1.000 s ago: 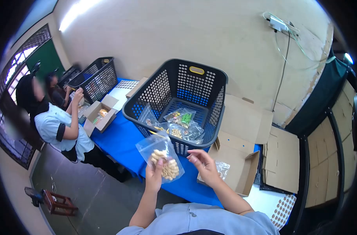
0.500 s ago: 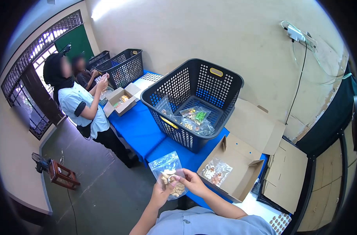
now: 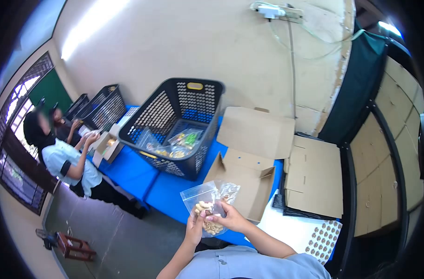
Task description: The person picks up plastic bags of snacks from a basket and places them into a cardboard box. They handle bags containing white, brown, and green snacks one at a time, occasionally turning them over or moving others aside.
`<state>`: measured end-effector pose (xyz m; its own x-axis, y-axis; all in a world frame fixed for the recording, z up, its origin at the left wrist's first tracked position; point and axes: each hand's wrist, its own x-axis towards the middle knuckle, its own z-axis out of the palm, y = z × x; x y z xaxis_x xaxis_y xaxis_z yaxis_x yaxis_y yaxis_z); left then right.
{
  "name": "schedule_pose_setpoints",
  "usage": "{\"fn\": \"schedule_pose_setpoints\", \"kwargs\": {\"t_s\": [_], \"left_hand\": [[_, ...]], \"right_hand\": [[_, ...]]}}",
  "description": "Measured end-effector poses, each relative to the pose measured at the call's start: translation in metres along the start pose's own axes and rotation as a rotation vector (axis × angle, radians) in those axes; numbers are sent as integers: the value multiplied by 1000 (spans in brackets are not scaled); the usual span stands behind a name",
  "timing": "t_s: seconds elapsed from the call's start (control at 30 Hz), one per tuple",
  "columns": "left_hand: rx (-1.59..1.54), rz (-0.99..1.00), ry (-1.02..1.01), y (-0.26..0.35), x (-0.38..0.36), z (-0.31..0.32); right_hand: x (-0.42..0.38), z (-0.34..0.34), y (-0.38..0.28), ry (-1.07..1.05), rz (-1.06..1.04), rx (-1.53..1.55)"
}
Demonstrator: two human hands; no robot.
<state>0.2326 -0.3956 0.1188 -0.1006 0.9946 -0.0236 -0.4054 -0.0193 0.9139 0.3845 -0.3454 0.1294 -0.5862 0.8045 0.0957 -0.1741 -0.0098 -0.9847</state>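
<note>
A clear zip bag (image 3: 200,195) with pale ring-shaped pieces is held in front of me. My left hand (image 3: 195,227) grips its left side, and my right hand (image 3: 229,218) pinches its right side, the thumbs close together over a small brown sticker. Just behind the bag, an open cardboard box (image 3: 254,186) lies on the blue-covered table. Part of another clear bag (image 3: 229,190) shows in the box, mostly hidden behind the held one.
A black basket (image 3: 207,100) holding filled bags stands behind. A sticker sheet (image 3: 321,239) and flat cardboard (image 3: 314,179) lie right. Two people work at the left, near a small box (image 3: 110,151) and more baskets (image 3: 107,107). A fan (image 3: 47,239) stands on a stool.
The view has turned to the right, so the basket and box appear farther left. Both hands still hold the bag, with the thumbs now closer together over the sticker.
</note>
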Motion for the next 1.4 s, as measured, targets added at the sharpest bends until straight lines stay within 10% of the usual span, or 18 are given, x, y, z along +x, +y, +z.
{"fn": "schedule_pose_setpoints", "kwargs": {"t_s": [0.1,0.2,0.53,0.77,1.4], "left_hand": [[94,104,-239,-15,3,25],[140,33,-344,-27,6,44],[329,97,-465,-36,18,87],[692,265,-350,-42,20,96],[353,80,-189,-87,29,84]], "right_hand": [[-26,-27,-8,69,-211,-437],[-57,-42,4,33,32,49],[-83,-75,5,195,51,56],[-71,-80,26,240,72,134],[-58,-90,50,317,256,241]]}}
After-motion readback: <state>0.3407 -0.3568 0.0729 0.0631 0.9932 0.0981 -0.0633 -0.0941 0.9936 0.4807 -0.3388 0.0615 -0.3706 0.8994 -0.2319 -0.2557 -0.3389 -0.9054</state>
